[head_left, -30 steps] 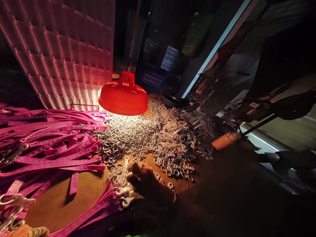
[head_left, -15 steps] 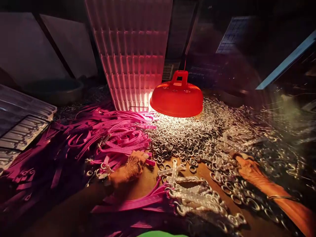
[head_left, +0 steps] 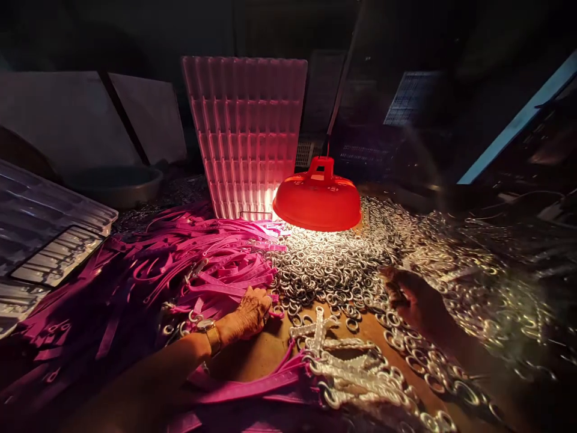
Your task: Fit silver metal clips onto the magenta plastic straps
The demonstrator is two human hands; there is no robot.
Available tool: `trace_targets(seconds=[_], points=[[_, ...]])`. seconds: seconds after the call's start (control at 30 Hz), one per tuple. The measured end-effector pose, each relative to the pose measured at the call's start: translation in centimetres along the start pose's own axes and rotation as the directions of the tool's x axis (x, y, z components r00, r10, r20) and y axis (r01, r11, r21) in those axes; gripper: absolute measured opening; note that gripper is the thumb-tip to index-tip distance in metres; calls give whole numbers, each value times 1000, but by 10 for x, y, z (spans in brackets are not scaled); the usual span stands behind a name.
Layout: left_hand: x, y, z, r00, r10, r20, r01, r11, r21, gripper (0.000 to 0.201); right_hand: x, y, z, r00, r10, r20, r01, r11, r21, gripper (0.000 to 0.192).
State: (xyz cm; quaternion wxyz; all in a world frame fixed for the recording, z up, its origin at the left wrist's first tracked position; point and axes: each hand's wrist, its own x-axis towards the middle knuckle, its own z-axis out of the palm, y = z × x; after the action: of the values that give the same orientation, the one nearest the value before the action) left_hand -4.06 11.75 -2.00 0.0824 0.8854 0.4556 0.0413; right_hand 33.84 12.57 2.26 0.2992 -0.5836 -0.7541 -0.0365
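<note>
My left hand (head_left: pixel 250 310), with a watch (head_left: pixel 210 334) on its wrist, is closed over the end of a pink strap (head_left: pixel 276 311) at the edge of the pink strap pile (head_left: pixel 225 264). Above the right side of the metal ring heap (head_left: pixel 333 258) is my right hand (head_left: pixel 412 294), in shadow. Its fingers are curled together; what they hold, if anything, is too dark to make out. Between my hands and nearer to me, a bundle of pink straps with silvery braided pieces and rings (head_left: pixel 360 367) lies on the brown work surface (head_left: pixel 252 355).
A red lamp (head_left: pixel 318 198) hangs low over the rings. Behind the straps stands a clear ribbed plastic tray (head_left: pixel 252 138), with another ribbed tray (head_left: pixel 49 222) at the left. A basin (head_left: pixel 121 185) sits at the back left. More metal pieces (head_left: pixel 491 288) spread across the right.
My right hand has moved left and is now in shadow. My left hand stays at the strap end, its watch now plainly visible. The view has tilted up, so the scene sits lower.
</note>
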Motion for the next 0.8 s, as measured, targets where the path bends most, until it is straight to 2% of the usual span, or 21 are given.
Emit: trace_targets(seconds=[0.07, 0.1, 0.17, 0.23, 0.27, 0.3, 0.33, 0.4, 0.43, 0.47, 0.5, 0.57, 0.6, 0.67, 0.8], points=[[2, -2, -3, 1000, -15, 4, 15, 998, -61, 22, 4, -39, 17, 1000, -10, -20, 14, 979, 202, 26], [4, -1, -8, 999, -46, -29, 43, 993, -107, 20, 5, -59, 26, 1000, -14, 7, 11, 951, 309, 29], [7, 4, -23, 979, -117, -165, 78, 971, -226, 17, 9, -99, 43, 995, 26, 92, -67, 877, 477, 30], [8, 13, -39, 933, -173, -316, 47, 927, -372, 12, 13, -136, 58, 973, 90, 210, -206, 744, 636, 32], [8, 18, -46, 910, -221, -350, 42, 891, -453, 10, 14, -153, 66, 961, 109, 253, -260, 660, 704, 32], [6, 23, -49, 901, -276, -334, 57, 840, -540, 15, 15, -167, 75, 950, 133, 281, -306, 570, 762, 32], [4, 27, -50, 906, -330, -264, 98, 771, -629, 19, 15, -179, 83, 941, 147, 304, -337, 476, 812, 32], [-1, 30, -43, 922, -388, -6, 236, 573, -785, 23, 14, -195, 100, 928, 118, 353, -373, 298, 879, 36], [-4, 30, -36, 917, -375, 135, 310, 458, -833, 23, 14, -197, 108, 923, 61, 381, -384, 249, 889, 41], [-7, 28, -29, 908, -345, 240, 360, 345, -867, 22, 14, -196, 114, 920, -4, 392, -376, 266, 888, 44], [-9, 25, -22, 899, -318, 301, 386, 249, -888, 22, 17, -191, 119, 920, -64, 388, -346, 336, 876, 45], [-13, 17, -11, 885, -307, 351, 405, 134, -904, 25, 29, -172, 126, 932, -120, 342, -228, 538, 811, 38], [-15, 14, -8, 877, -318, 360, 412, 112, -904, 26, 39, -159, 128, 947, -112, 302, -171, 619, 766, 32], [-16, 9, -5, 874, -348, 339, 396, 109, -912, 28, 66, -129, 131, 973, -51, 226, -131, 684, 718, 21], [-13, 5, 2, 946, -295, 134, 187, 162, -969, 34, 126, -78, 147, 994, 36, 107, -89, 833, 546, 10]])
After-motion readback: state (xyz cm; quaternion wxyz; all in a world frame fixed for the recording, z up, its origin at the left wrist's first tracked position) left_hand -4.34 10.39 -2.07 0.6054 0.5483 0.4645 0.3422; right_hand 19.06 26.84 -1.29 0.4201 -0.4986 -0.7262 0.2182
